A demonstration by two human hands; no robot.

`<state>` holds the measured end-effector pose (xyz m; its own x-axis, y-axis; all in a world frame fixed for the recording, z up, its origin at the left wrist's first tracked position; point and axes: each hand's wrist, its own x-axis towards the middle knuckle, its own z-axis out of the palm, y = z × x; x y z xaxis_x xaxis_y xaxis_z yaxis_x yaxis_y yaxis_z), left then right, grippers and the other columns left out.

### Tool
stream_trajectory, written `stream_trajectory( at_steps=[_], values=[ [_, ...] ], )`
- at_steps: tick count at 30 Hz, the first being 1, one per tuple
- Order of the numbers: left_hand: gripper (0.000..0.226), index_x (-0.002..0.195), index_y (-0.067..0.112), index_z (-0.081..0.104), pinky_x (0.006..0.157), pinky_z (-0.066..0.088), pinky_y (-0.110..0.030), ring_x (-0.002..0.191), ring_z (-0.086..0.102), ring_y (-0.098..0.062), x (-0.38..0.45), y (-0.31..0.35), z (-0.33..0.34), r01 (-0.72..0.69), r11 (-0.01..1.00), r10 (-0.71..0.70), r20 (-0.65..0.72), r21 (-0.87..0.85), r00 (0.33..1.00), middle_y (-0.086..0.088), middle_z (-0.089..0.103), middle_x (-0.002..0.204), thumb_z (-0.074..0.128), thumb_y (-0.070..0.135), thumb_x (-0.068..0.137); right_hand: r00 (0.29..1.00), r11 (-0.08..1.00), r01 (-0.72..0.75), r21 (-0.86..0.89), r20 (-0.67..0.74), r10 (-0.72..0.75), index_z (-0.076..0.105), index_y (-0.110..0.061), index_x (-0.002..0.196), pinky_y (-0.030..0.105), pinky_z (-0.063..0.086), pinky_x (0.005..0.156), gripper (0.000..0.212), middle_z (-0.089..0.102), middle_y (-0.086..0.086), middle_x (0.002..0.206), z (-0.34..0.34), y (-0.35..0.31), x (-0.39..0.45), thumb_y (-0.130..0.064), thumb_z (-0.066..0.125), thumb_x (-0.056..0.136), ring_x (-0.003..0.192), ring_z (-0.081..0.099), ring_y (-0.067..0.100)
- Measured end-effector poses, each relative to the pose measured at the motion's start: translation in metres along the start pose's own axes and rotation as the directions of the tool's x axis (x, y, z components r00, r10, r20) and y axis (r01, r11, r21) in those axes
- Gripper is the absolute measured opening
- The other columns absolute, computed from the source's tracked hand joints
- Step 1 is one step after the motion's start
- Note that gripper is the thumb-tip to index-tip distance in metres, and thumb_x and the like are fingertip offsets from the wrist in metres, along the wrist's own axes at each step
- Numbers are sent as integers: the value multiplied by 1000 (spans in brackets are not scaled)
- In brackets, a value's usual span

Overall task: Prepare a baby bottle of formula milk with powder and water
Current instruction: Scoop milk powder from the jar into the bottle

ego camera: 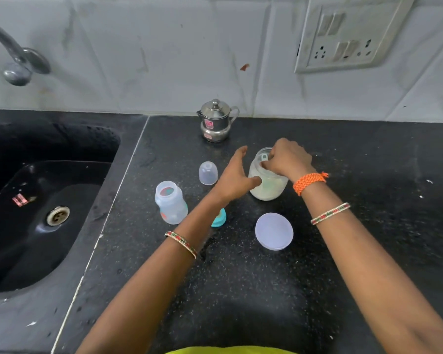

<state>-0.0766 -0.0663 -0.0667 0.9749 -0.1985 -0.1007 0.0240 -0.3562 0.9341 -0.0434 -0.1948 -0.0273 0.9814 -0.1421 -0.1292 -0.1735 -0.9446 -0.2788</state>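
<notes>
Where the frame's left side falls away from the worktop, a black sink [49, 200] sits with a metal drain at its lower middle, and a steel tap [16, 60] curves in from the upper left. Right of the sink, on the black speckled counter [241, 290], an open baby bottle [170, 203] stands upright, clear plastic with coloured prints. Just beyond it, towards the centre, a clear dome cap [208, 173] rests on the counter, and a teal bottle ring [219, 218] peeks out from under the left forearm. At the upper centre, against the white tiled wall, stands a small lidded steel jug [215, 121]. The left hand [237, 175] reaches to the powder jar [266, 182] at centre right, thumb pressed to its near side and fingers stretched along its far side, steadying it. The jar is clear and about half full of pale powder. The right hand [287, 159] hovers over the jar's mouth, fingers curled and pinching a pale scoop [264, 157] inside it. The jar's round lid [274, 231] lies flat below the jar. A switch plate [348, 34] fills the upper right.
</notes>
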Motion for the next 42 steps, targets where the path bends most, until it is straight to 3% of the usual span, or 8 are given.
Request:
stream_trajectory(
  at_steps=[7,16,21,24,32,37,39,42],
  values=[
    [89,148,15,14,107,24,-26,141,26,-20,4,-11,3,21,996,-29,87,85,996,-3,22,156,70,7,79,994,995,85,49,-76,-81,63,-17,90,50,35,96,16,64,8,105,-11,11,-6,-29,67,80,111,53,33],
    [62,138,2,36,111,33,-32,135,39,-22,-1,-11,-6,45,991,-46,-6,-125,999,-12,41,145,54,-15,81,974,983,183,25,-144,-177,71,-14,89,52,25,106,9,61,6,115,-12,17,-14,-19,69,82,120,42,29],
    [55,136,3,40,78,52,-17,113,56,-23,-8,-8,-12,60,968,-63,-5,-243,998,-21,51,134,45,-18,85,990,988,137,69,-25,-135,72,-15,84,51,25,104,6,66,6,109,-11,14,-8,-19,70,80,121,43,31],
    [58,139,6,39,71,54,-17,107,59,-21,-15,-6,-10,72,956,-60,51,-283,997,-22,51,133,49,-15,86,989,990,132,44,58,-134,73,-13,93,53,26,104,16,65,6,113,-10,11,-4,-21,68,82,120,45,31],
    [57,135,14,44,81,49,-23,131,45,-27,-20,-2,-4,49,953,-44,24,-299,999,-14,49,137,54,-11,85,967,978,116,173,206,-151,74,-3,93,51,41,98,21,68,9,100,-21,13,-10,-18,70,78,99,58,28],
    [55,135,16,45,74,53,-17,132,45,-27,-20,-3,-3,40,958,-38,11,-286,999,-12,47,139,53,-10,86,968,947,62,314,212,-134,65,-1,72,27,38,60,16,58,8,78,-34,16,-20,-14,73,78,83,54,23],
    [55,135,15,45,88,51,-25,132,44,-27,-21,-4,-4,42,957,-42,8,-286,999,-11,46,139,53,-11,86,975,936,43,349,190,-116,56,-8,57,31,41,65,29,56,7,70,-37,19,-22,-15,73,78,78,55,23],
    [56,135,15,44,95,47,-30,131,46,-27,-24,-5,-6,57,955,-56,11,-292,998,-14,44,142,51,-12,87,985,917,39,397,140,-102,60,3,61,40,50,82,28,67,24,99,-41,24,-24,-16,72,79,95,63,33]
  ],
)
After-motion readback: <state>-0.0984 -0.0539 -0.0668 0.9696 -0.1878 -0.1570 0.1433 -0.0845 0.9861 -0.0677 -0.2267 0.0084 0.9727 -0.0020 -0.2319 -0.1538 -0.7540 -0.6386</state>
